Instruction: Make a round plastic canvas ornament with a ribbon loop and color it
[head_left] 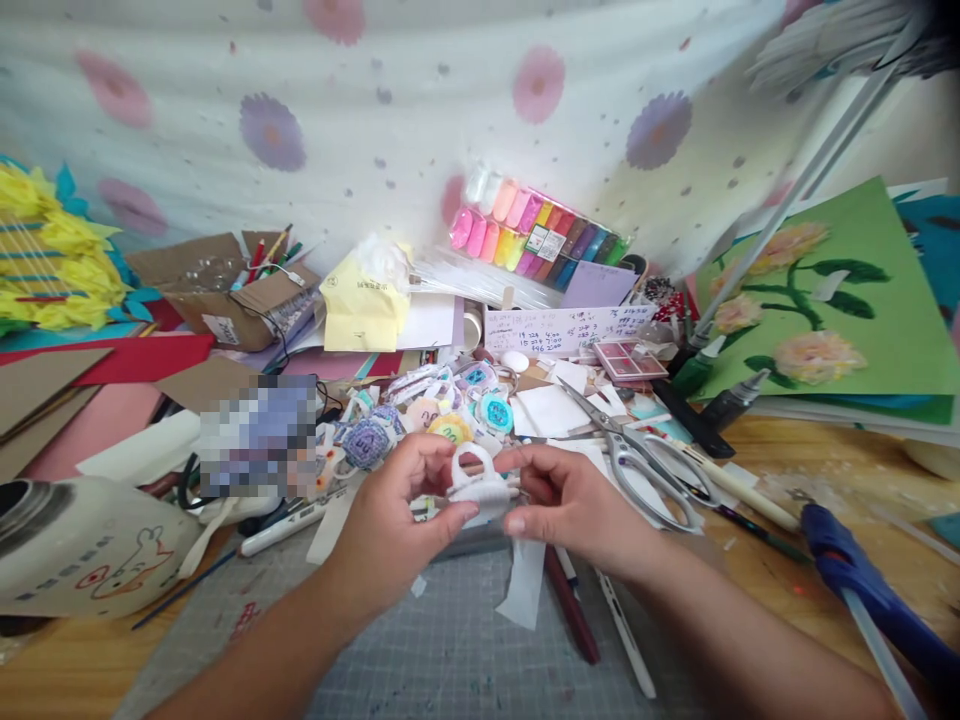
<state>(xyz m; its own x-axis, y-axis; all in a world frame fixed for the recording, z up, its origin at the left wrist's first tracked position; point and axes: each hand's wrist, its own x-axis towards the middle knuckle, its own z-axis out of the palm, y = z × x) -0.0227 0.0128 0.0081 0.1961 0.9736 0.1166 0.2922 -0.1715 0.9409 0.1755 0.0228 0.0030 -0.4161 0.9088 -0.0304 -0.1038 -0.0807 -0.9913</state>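
Note:
Between my two hands, above the mat, is a small white looped piece [480, 488], with an arch on top and a thicker, wrapped-looking band below. My left hand [394, 510] is closed on its left side, thumb in front and fingers behind. My right hand [581, 505] is closed at its right side, where thin white ends stick out between thumb and fingers. The material, paper or cloth, I cannot make out. Just behind my hands lie several small round decorated pieces, among them a turquoise one [495, 412] and a purple one [365, 437].
A grey cutting mat [360, 640] lies in front of me with pens on it. To the right are scissors [637, 455] and a blue glue gun [847, 570]. A white jar [97, 545] lies at the left. Coloured clay packs [540, 235] lean at the back.

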